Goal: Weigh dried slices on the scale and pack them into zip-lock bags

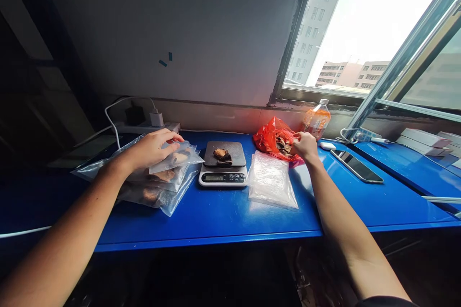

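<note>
My left hand (154, 146) lies over a pile of clear zip bags (176, 184) holding brown dried pieces, its fingers stretched out. A white digital kitchen scale (205, 177) stands between my hands. On its metal plate sit a few brown and dark dried pieces (222, 154). At the right, a red plastic bag (264, 139) gapes open with many brown dried slices (283, 144) inside. My right hand (306, 146) is at the bag's right rim with its fingers closed; what they pinch is hidden. A stack of flat clear bags (272, 180) lies in front of the red bag.
Behind the red bag stands a bottle of orange drink (317, 120). A phone (356, 165) and a small white case (327, 146) lie to the right on the blue table (216, 225). White boxes (425, 141) sit farther right. A charger (156, 119) with cable stands at the back left.
</note>
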Tool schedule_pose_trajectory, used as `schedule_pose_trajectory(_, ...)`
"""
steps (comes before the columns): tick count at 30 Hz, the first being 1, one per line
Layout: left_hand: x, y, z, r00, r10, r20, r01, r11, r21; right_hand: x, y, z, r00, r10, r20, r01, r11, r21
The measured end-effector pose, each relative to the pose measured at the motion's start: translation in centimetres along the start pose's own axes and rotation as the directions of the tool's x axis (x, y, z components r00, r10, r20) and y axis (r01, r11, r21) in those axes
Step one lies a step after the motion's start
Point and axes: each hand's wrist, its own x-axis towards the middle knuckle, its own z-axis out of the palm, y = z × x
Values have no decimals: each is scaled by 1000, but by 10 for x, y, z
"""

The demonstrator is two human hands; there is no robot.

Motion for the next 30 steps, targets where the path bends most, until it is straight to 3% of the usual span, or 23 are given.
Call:
schedule_pose_trajectory(4,0,1,0,1000,-23,17,23,1000,-9,-2,-34,13,972,-200,128,198,980,23)
schedule_pose_trajectory(9,-1,2,-1,999,-28,32,29,999,-32,0,-56,16,856,-435,280,417,900,126)
schedule_pose_trajectory(19,0,3,1,999,-41,24,42,999,-33,3,-30,24,908,-310,282,328,945,-15)
schedule_pose_trajectory(25,1,2,-1,998,-27,64,28,1000,-11,5,-28,24,927,-281,251,276,960,54)
schedule_pose_trajectory(30,-1,8,-2,996,-55,76,56,998,-11,4,-28,27,908,-299,294,286,954,90)
